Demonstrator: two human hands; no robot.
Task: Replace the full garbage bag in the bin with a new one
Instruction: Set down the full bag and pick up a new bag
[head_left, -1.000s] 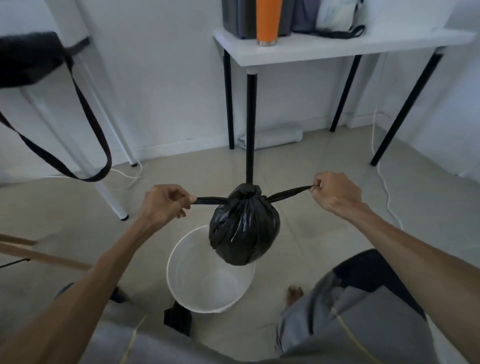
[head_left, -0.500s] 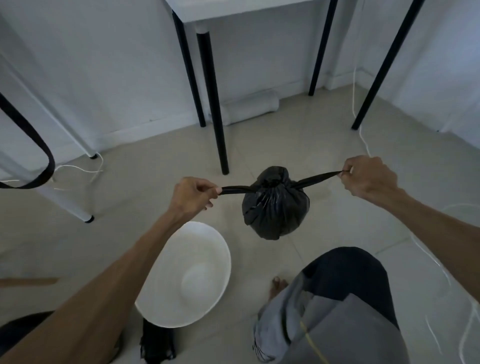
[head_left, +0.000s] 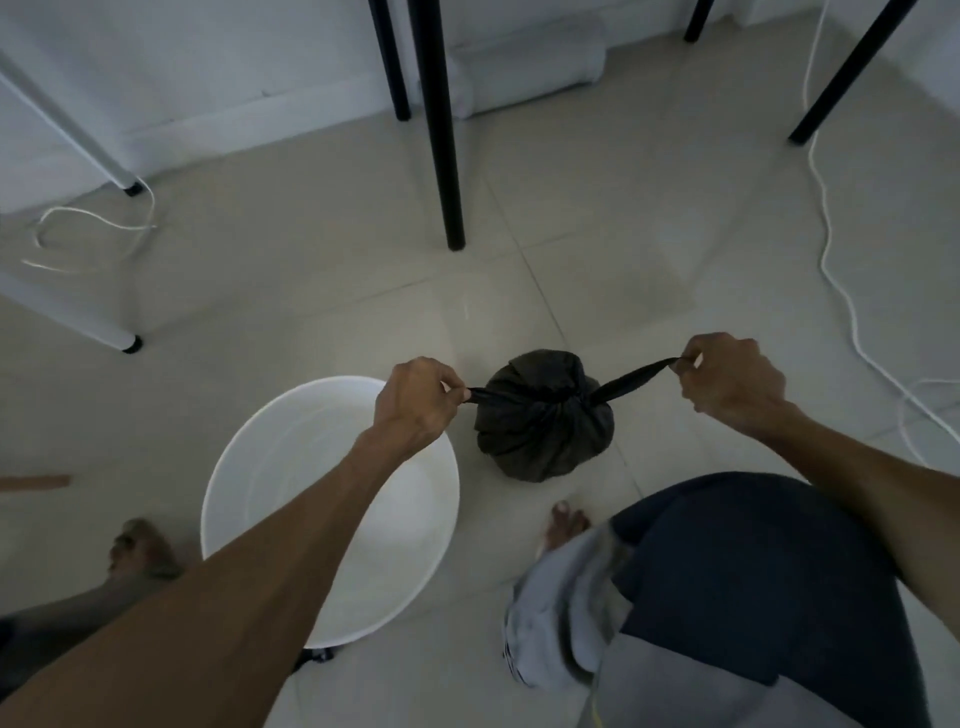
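Note:
A full black garbage bag (head_left: 543, 421), knotted at the top, sits low over the floor tiles just right of the white round bin (head_left: 249, 467). My left hand (head_left: 415, 402) pinches the bag's left tie end, and my right hand (head_left: 727, 382) pinches the right tie end, both ends pulled taut sideways. The bin stands open with a bare white inside and no bag in it. My left forearm crosses over the bin's right half.
A black table leg (head_left: 441, 130) stands on the floor just beyond the bag, with more black legs (head_left: 841, 78) at the right. White legs (head_left: 67, 317) stand at left. White cables (head_left: 831, 249) trail along the floor. My feet (head_left: 566, 522) and knee are close to the bag.
The bag has moved from above the bin to the right of it and down toward the floor. My view has tilted downward; both hands keep hold of the tie ends.

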